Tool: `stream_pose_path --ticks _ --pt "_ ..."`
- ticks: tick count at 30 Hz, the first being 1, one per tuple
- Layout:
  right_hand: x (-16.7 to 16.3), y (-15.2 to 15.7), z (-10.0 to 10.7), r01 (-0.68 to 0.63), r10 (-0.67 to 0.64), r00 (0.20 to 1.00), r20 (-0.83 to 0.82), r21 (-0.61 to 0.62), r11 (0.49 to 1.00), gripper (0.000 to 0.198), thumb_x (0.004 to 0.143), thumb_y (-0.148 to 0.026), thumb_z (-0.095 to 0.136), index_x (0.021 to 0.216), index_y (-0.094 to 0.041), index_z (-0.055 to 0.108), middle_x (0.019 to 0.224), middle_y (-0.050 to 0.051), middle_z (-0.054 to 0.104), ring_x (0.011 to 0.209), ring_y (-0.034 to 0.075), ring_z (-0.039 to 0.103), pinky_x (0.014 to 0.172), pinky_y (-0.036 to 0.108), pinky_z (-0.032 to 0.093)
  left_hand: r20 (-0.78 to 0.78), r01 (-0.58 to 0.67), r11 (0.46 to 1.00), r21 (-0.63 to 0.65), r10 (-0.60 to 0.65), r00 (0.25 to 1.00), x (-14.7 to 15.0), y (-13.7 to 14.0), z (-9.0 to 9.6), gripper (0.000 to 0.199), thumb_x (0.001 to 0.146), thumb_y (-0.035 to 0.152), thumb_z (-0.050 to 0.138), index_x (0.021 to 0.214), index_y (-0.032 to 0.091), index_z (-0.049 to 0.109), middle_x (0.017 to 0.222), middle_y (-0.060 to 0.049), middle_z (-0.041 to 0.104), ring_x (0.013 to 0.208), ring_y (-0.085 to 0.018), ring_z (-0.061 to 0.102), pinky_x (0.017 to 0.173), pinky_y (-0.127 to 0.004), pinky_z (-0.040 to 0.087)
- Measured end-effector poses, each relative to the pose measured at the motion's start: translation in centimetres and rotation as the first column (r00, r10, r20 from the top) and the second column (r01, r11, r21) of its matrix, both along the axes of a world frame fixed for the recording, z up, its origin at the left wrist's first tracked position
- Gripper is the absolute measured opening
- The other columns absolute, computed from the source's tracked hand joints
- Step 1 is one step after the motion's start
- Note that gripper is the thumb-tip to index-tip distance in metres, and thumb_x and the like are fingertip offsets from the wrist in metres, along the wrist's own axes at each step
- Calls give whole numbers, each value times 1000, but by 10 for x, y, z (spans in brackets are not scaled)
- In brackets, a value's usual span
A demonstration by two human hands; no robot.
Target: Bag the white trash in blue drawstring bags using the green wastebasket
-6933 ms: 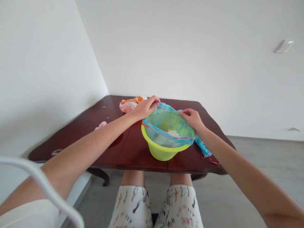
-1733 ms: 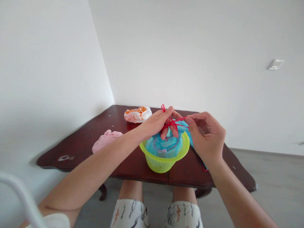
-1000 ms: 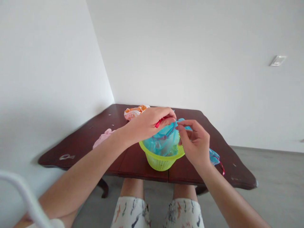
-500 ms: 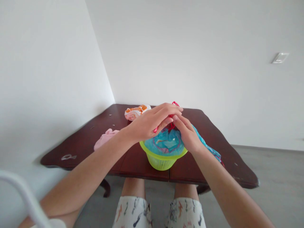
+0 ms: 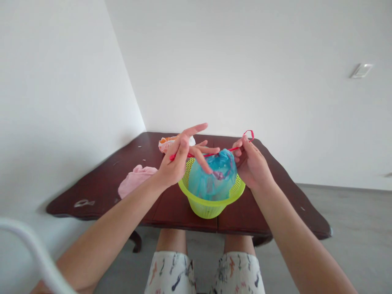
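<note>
A light blue plastic bag (image 5: 211, 183) sits bunched inside a yellow-green basket (image 5: 206, 210), its gathered top rising above the rim. A red drawstring (image 5: 234, 148) is pulled taut across the bag's top. Beyond the basket's right side, my right hand (image 5: 252, 161) pinches the drawstring between thumb and fingers, and a small red loop sticks up past the fingertips. My left hand (image 5: 180, 157) has the string's other end running across it by the thumb, with several fingers spread out over the bag. Part of the bag's top lies behind those fingers.
A pink cloth (image 5: 136, 179) lies on the dark wooden table (image 5: 101, 183) to the left. Behind my left hand is an orange-and-white crumpled item (image 5: 165, 143). White walls stand at the back and left. A white curved bar (image 5: 30, 245) is at lower left.
My hands have moved from meeting over the basket to either side, stretching the red drawstring between them. The bag's top has risen. The blue patterned material at the right no longer shows.
</note>
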State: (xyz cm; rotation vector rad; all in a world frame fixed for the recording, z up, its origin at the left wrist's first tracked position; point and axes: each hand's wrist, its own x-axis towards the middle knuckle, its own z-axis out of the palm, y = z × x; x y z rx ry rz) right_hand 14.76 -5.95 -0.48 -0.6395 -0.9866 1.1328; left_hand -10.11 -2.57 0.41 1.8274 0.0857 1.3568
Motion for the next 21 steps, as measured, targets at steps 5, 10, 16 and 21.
stream_pose_path --ticks 5,10,16,21 --pt "11 4 -26 66 -66 997 -33 -2 998 54 87 -69 107 85 -24 76 65 -7 58 54 7 47 54 21 46 -77 -156 988 -18 154 985 -22 -2 -23 63 132 61 38 172 21 64 48 11 51 81 -25 89 113 -48 65" --pt "12 6 -43 140 -144 988 -57 -72 988 60 74 -68 115 84 -20 81 64 -5 63 52 6 51 50 19 50 -400 -260 966 10 242 884 -32 -5 -33 61 132 58 38 173 21 63 54 9 51 70 -24 78 77 -35 62" --pt "28 -8 -29 148 -142 982 122 -37 988 46 89 -67 105 94 -24 90 83 4 84 70 16 76 67 27 68 -701 -335 825 454 563 438 -39 11 -20 43 111 52 81 147 27 84 74 3 72 66 -22 69 71 -35 52" --pt "16 -30 -13 104 -167 881 444 163 981 41 106 -59 92 136 -31 87 140 10 90 127 29 85 113 48 71 -577 -303 753 584 647 497 -22 23 -23 55 99 59 96 140 27 78 140 -11 80 129 -36 78 115 -53 61"
